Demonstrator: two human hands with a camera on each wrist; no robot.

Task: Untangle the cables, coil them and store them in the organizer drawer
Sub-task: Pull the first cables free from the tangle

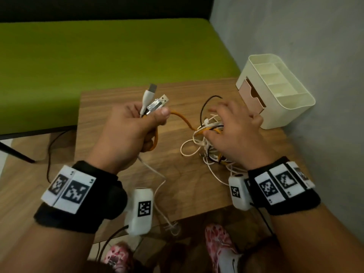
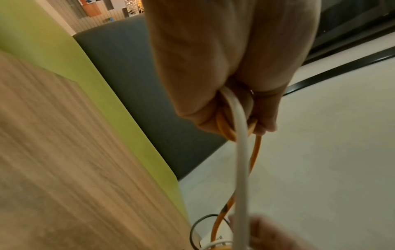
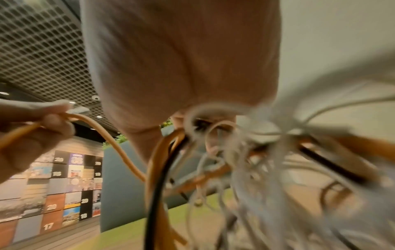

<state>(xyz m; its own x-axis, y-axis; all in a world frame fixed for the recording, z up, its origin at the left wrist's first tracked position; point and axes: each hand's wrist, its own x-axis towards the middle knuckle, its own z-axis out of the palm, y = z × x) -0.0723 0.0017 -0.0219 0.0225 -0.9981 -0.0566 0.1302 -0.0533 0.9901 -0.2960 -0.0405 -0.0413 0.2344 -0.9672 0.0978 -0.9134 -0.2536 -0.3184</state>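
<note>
Head view shows the left hand raised over the wood-grain worktop, its grip curled tight round two cable ends — a white USB plug and a silver USB plug stick up above the thumb. From that fist an orange cable runs right into the tangled bundle of white, orange and black cables, which sits on the worktop beneath the right hand. The right hand is over the bundle with blurred, spread fingers; in the right wrist view strands pass under the palm, yet whether its grip closes on them I cannot tell. Left wrist view shows a thin white cable and the orange one leaving the bottom of the fist. At the far right corner stands the cream plastic organizer against the grey wall, its pink drawer shut — well apart from the cables.
</note>
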